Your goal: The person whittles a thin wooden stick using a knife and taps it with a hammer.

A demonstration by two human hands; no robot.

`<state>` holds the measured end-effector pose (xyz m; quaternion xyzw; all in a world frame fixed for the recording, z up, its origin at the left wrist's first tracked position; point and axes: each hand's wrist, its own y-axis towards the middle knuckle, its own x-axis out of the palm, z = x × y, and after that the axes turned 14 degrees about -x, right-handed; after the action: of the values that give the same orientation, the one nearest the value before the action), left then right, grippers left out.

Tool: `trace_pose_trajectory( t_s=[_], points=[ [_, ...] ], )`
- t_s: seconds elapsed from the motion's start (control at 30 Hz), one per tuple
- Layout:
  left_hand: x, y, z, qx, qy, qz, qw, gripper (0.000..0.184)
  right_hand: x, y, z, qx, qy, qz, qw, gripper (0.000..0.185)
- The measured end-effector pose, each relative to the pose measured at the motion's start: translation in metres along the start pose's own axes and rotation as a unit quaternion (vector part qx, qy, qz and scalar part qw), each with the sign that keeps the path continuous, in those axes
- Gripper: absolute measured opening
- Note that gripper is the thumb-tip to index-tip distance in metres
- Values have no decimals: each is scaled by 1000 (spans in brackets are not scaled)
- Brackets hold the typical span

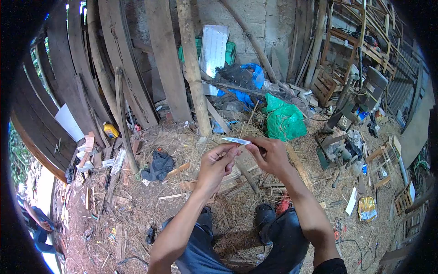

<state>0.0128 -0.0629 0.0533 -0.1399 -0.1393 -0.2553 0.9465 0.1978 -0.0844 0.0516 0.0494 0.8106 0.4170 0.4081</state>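
A small pale blade (pixel 236 140) is held up between my two hands, above the straw-covered ground. My right hand (pixel 268 154) has its thumb and fingers closed round the blade's right end. Just left of it, my left hand (pixel 218 165) is closed in a pinch close under the blade; what is between its fingertips is too small to make out. A thin stick rises behind the blade. My knees and dark shoes show below the hands.
A green plastic bag (pixel 285 119) lies ahead, beside a wooden pole (pixel 195 68). A black bag (pixel 158 165) and wood scraps are to the left. At the right stand a wooden frame (pixel 382 165) and a gold packet (pixel 367 209). Another person's hand (pixel 45 225) shows at far left.
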Motion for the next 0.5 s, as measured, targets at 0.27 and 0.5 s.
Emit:
trace_pose_trajectory(
  t_s=[0.27,0.5],
  points=[
    [-13,-1,-1,1,-45,-55,997,26,2,7,6,39,-17,20,999,20],
    [-21,1,-8,58,80,14,995,24,14,5,-8,-40,-39,-3,998,23]
  ],
)
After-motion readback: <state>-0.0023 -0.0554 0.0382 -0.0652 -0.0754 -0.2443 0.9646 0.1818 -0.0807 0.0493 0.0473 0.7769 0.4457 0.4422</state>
